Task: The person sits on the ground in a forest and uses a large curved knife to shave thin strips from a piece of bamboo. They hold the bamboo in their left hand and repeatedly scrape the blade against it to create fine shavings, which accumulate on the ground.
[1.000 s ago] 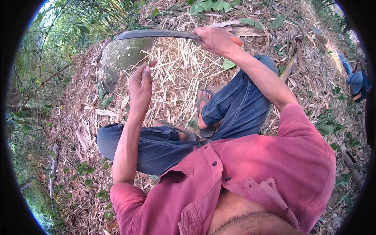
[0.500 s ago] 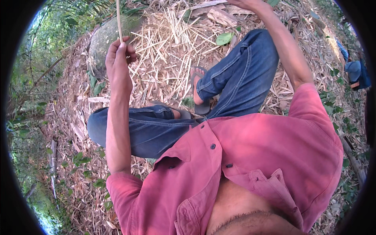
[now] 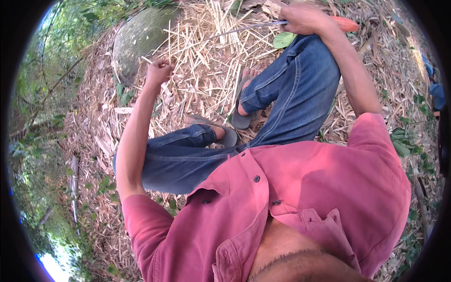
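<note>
At top centre, the right hand [image 3: 305, 19], back in view, grips a knife [image 3: 345, 23] whose blade meets the strip [image 3: 169, 44] pinched in the left hand [image 3: 159, 71], so shaving looks underway.

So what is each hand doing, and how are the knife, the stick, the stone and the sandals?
Left hand: closed on a thin bamboo strip, held upright.
Right hand: gripping a knife by its orange handle, blade pointing left.
Stone: lying on the ground among dry cuttings.
Sandals: on both feet.
</note>
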The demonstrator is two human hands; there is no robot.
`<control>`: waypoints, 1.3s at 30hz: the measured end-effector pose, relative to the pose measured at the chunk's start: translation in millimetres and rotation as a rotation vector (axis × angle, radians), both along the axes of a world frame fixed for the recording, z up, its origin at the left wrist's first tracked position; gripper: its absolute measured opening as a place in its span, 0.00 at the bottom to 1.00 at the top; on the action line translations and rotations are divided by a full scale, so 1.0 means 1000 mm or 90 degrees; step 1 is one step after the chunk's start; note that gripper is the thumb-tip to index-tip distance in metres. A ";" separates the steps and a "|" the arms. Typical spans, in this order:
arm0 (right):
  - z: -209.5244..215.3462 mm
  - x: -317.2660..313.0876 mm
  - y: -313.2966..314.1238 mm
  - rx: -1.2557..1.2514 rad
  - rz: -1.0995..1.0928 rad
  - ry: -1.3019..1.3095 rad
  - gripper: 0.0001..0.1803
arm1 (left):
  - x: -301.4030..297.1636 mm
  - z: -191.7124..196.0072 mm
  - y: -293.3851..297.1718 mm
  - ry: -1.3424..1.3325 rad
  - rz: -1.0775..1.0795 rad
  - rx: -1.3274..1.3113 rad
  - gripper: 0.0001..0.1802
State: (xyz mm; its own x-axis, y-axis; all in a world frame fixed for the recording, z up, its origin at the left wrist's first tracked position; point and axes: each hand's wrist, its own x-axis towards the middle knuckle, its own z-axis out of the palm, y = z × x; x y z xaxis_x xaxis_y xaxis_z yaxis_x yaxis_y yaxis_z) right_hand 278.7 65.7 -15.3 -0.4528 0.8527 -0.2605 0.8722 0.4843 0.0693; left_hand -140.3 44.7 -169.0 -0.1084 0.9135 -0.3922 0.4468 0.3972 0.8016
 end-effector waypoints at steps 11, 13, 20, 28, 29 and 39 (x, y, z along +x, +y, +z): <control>-0.019 0.001 0.011 0.037 0.018 -0.103 0.08 | 0.080 -0.107 0.095 0.323 -0.077 0.118 0.16; -0.018 -0.002 0.009 0.041 0.015 -0.095 0.06 | 0.107 -0.138 0.116 0.274 -0.112 0.185 0.12; -0.013 -0.012 0.012 0.017 0.013 -0.080 0.06 | 0.157 -0.195 0.142 0.480 -0.156 0.049 0.19; -0.015 -0.014 0.015 0.008 -0.006 -0.068 0.06 | 0.145 -0.204 0.139 0.188 -0.027 0.008 0.17; -0.015 -0.013 0.014 0.002 -0.014 -0.073 0.06 | 0.144 -0.197 0.136 0.103 0.016 0.021 0.16; -0.010 -0.012 0.013 -0.056 -0.031 -0.111 0.09 | 0.049 -0.095 0.100 -0.084 0.099 0.201 0.15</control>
State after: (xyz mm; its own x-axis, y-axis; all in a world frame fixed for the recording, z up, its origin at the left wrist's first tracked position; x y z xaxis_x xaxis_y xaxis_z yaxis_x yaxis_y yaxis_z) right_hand 267.1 79.1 -25.0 -0.3532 0.8433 -0.4050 0.8733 0.4525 0.1807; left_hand -91.6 144.4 -264.2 -0.2230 0.9681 -0.1139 0.2859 0.1766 0.9419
